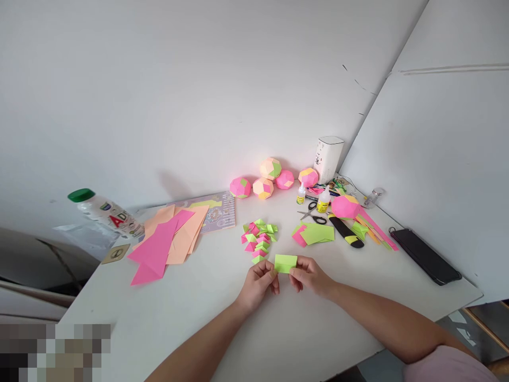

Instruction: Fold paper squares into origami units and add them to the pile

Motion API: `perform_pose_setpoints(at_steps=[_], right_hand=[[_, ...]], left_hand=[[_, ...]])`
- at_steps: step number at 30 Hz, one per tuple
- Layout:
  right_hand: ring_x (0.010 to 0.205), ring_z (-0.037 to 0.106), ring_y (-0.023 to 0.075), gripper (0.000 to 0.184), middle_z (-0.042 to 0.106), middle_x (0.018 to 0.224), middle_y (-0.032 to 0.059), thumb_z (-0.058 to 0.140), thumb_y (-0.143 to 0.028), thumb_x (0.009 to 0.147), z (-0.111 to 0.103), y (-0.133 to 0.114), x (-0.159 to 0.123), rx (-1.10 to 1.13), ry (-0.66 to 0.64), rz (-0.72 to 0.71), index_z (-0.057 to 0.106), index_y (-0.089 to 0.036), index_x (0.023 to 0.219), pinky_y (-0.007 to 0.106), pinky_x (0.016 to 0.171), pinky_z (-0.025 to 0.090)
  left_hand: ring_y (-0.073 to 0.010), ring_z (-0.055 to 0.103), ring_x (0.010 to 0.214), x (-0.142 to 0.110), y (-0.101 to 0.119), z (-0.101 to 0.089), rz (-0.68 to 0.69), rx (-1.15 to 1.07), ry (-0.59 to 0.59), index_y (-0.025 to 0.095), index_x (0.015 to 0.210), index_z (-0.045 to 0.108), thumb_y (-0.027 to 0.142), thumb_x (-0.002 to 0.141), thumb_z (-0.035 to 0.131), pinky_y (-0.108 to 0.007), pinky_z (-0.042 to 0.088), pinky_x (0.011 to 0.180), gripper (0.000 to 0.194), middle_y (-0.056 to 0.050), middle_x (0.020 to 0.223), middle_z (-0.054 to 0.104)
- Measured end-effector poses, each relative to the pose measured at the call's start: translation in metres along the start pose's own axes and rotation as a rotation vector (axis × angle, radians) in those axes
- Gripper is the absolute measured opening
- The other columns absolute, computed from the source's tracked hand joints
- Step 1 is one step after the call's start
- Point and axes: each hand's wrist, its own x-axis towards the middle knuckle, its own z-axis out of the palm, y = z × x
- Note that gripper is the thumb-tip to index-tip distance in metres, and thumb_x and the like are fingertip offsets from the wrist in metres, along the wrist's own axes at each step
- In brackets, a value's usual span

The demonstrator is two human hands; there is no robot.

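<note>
Between my two hands is a small lime-green piece of paper [285, 261] with a crease across it. My left hand [259, 282] pinches its left edge, and my right hand [312, 277] grips the right edge between thumb and fingers. Just beyond the left hand lies a pile of small folded pink and green paper pieces [260, 239]. Flat green paper slips [319, 232], with a pink one beside them, rest past the right hand.
Paper balls [263, 188] stand along the wall. Scissors [317, 216], glue bottles [323, 201], a black-and-yellow cutter [347, 232] and a phone [425, 255] lie to the right. Pink and peach sheets [159, 253] and a white bottle [111, 215] are at left.
</note>
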Motion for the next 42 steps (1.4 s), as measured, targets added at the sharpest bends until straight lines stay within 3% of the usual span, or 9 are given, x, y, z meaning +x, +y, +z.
perform_pose_setpoints(at_steps=[8, 14, 19, 23, 26, 31, 34, 37, 42], right_hand=[[0.042, 0.049, 0.0086, 0.011, 0.054, 0.054, -0.0037, 0.049, -0.024, 0.079, -0.0012, -0.0011, 0.0031, 0.033, 0.003, -0.008, 0.05, -0.016, 0.073, 0.021, 0.042, 0.034], [0.045, 0.049, 0.0088, 0.018, 0.053, 0.058, -0.0031, 0.053, -0.03, 0.08, 0.001, 0.0011, 0.0014, 0.002, -0.002, -0.006, 0.043, -0.017, 0.072, 0.022, 0.044, 0.037], [0.049, 0.049, 0.0071, 0.012, 0.05, 0.082, -0.0018, 0.047, -0.024, 0.082, 0.004, 0.0029, -0.0026, -0.025, 0.138, -0.202, 0.036, -0.022, 0.08, 0.023, 0.048, 0.04], [0.06, 0.051, 0.0089, 0.015, 0.045, 0.104, 0.0049, 0.047, -0.018, 0.08, 0.0024, 0.0054, -0.001, -0.185, 0.144, -0.315, 0.046, -0.023, 0.094, 0.025, 0.052, 0.043], [0.068, 0.051, 0.0111, 0.018, 0.043, 0.109, 0.0072, 0.051, -0.018, 0.079, 0.0008, 0.0069, 0.002, -0.264, 0.124, -0.332, 0.054, -0.022, 0.096, 0.025, 0.056, 0.044], [0.064, 0.048, 0.0107, 0.01, 0.048, 0.102, 0.0064, 0.053, -0.029, 0.082, 0.0006, 0.0046, 0.0032, -0.264, 0.147, -0.269, 0.056, -0.019, 0.085, 0.023, 0.052, 0.041], [0.058, 0.046, 0.0105, 0.017, 0.049, 0.077, 0.0011, 0.052, -0.035, 0.083, 0.0014, 0.0023, 0.0023, -0.218, 0.119, -0.187, 0.051, -0.018, 0.078, 0.022, 0.05, 0.038], [0.053, 0.041, 0.0096, 0.022, 0.041, 0.062, -0.0031, 0.052, -0.035, 0.082, 0.0018, 0.0017, 0.0014, -0.243, 0.098, -0.128, 0.046, -0.018, 0.07, 0.021, 0.047, 0.034], [0.052, 0.037, 0.0084, 0.023, 0.039, 0.06, -0.004, 0.056, -0.033, 0.078, 0.0017, 0.0019, 0.0004, -0.249, 0.098, -0.121, 0.044, -0.017, 0.067, 0.02, 0.046, 0.03]], left_hand=[[-0.0111, 0.056, 0.05, 0.0005, 0.0012, -0.0003, 0.045, -0.103, 0.014, 0.018, 0.076, 0.043, 0.031, 0.081, 0.056, -0.022, 0.043, 0.046, 0.019, 0.002, 0.062, 0.059], [-0.0089, 0.053, 0.043, 0.0038, 0.0011, 0.0024, 0.057, -0.114, 0.027, 0.021, 0.072, 0.032, 0.027, 0.074, 0.065, -0.021, 0.041, 0.042, 0.034, 0.007, 0.059, 0.055], [-0.0072, 0.05, 0.042, 0.0043, 0.0012, 0.0009, 0.039, -0.094, 0.037, 0.02, 0.079, 0.04, 0.029, 0.076, 0.062, -0.02, 0.041, 0.043, 0.024, 0.006, 0.059, 0.054], [-0.007, 0.049, 0.043, 0.0033, 0.004, 0.0009, 0.019, -0.059, 0.018, 0.017, 0.092, 0.05, 0.031, 0.076, 0.062, -0.021, 0.041, 0.045, 0.024, 0.004, 0.062, 0.053], [-0.0078, 0.05, 0.045, 0.0022, 0.0047, 0.0005, -0.006, -0.044, -0.004, 0.015, 0.098, 0.054, 0.032, 0.076, 0.061, -0.023, 0.041, 0.046, 0.029, 0.003, 0.062, 0.052], [-0.0087, 0.049, 0.047, -0.0014, 0.004, 0.0005, -0.025, 0.076, -0.086, 0.015, 0.098, 0.058, 0.037, 0.079, 0.057, -0.024, 0.04, 0.051, 0.029, 0.003, 0.058, 0.052], [-0.0088, 0.046, 0.048, -0.0034, 0.0046, 0.0015, -0.023, 0.169, -0.126, 0.014, 0.09, 0.06, 0.042, 0.08, 0.054, -0.023, 0.039, 0.052, 0.03, 0.004, 0.054, 0.049], [-0.0091, 0.046, 0.05, -0.0039, 0.0058, 0.0029, -0.014, 0.173, -0.106, 0.014, 0.082, 0.058, 0.045, 0.079, 0.055, -0.023, 0.04, 0.053, 0.031, 0.003, 0.057, 0.049], [-0.0097, 0.049, 0.056, -0.0018, 0.0059, 0.0062, 0.001, 0.098, -0.062, 0.016, 0.078, 0.05, 0.046, 0.076, 0.058, -0.023, 0.044, 0.054, 0.03, 0.002, 0.067, 0.051]])
